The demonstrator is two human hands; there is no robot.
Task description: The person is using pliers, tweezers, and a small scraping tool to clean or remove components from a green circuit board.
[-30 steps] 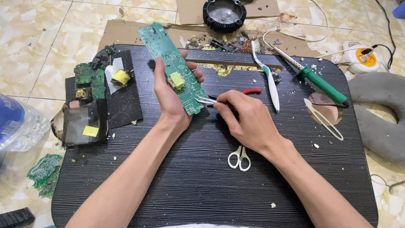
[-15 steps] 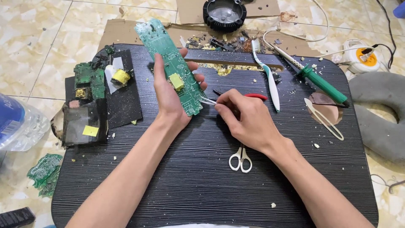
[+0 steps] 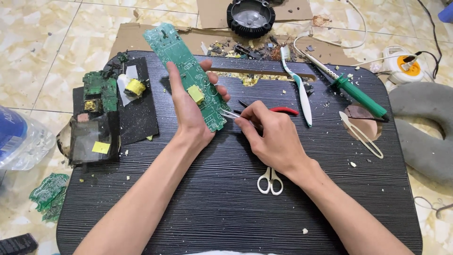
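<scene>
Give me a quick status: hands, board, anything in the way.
Left hand grips the green board, tilted off the table. Right hand holds tweezers at its lower edge. Scissors and red pliers lie close by.

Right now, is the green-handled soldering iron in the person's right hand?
No, the green-handled soldering iron lies on the black table, while the right hand holds metal tweezers against the long green circuit board.

a clear plastic bottle (image 3: 21, 141) with a blue label lies on the floor at the left edge.
</scene>
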